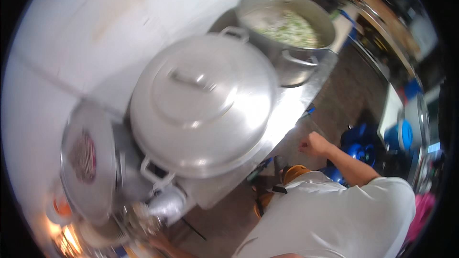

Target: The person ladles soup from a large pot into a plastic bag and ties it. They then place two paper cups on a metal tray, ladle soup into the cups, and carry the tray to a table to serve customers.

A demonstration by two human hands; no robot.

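Note:
My right hand [315,144] hangs over the floor, to the right of the metal table [287,111], with its fingers curled and nothing visible in them. At the lower left, my left hand [159,240] is blurred and partly cut off by the frame. It reaches to a blurred clear item [141,218] beside a shiny metal vessel [166,202]; whether it grips anything is unclear. Before me on the table stands a large lidded aluminium pot [204,107] with side handles. Beyond it, an uncovered metal pot [283,61] contains pale chopped greens [292,30] in liquid.
A round metal piece bearing a label [104,186] leans near the white wall [82,39] at left. A bright glow [66,240] shows at lower left. Blue containers [358,150] sit behind my right arm, and a blue-lidded tub [400,136] stands farther right.

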